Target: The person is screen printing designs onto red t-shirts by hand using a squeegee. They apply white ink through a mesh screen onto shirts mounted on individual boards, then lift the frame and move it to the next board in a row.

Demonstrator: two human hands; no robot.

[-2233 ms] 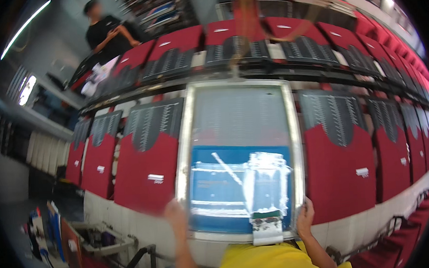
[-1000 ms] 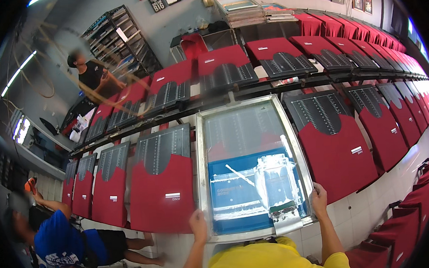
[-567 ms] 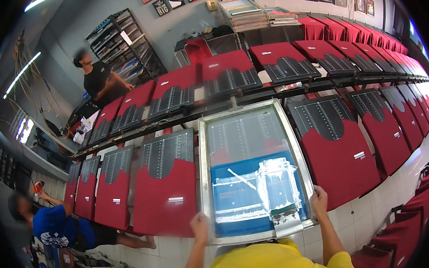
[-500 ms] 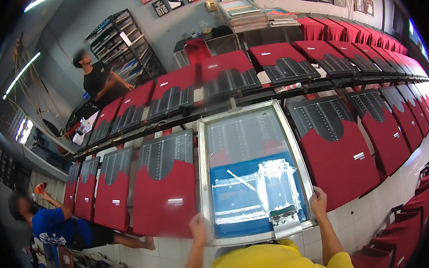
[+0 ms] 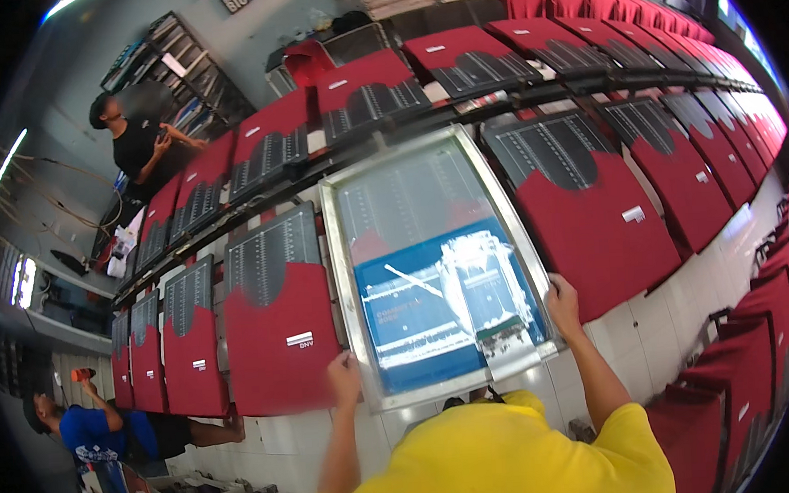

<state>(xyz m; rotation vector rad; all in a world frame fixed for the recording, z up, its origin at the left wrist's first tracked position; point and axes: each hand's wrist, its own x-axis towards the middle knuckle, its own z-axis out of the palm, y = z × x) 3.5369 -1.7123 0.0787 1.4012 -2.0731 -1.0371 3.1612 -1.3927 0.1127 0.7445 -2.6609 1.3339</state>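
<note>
A metal-edged printing screen (image 5: pixel 332 263) with blue-coated mesh stands in front of me, tilted, over the row of boards. Closed fingers of my left hand (image 5: pixel 343 379) grip its near left side. On its right side, my right hand (image 5: pixel 563 305) is wrapped round the frame. Wet white ink (image 5: pixel 476 264) streaks the mesh, thickest at the right. A flat squeegee (image 5: pixel 509 352), smeared with ink, rests on the screen's lower right part and overlaps the near rim. Through the clear upper mesh a dark board and red cloth show faintly.
Red shirts on dark boards flank the screen, including one at left (image 5: pixel 283 342) and one at right (image 5: pixel 589 218). A second row lies beyond. One person in black (image 5: pixel 144 144) stands at far left; another in blue (image 5: pixel 101 431) holds an orange tool. Red-covered boards (image 5: pixel 689 418) line the right.
My view has tipped and shifted, so the screen and boards sit higher and further left. Both hands keep hold of the screen. The person in black has raised a hand.
</note>
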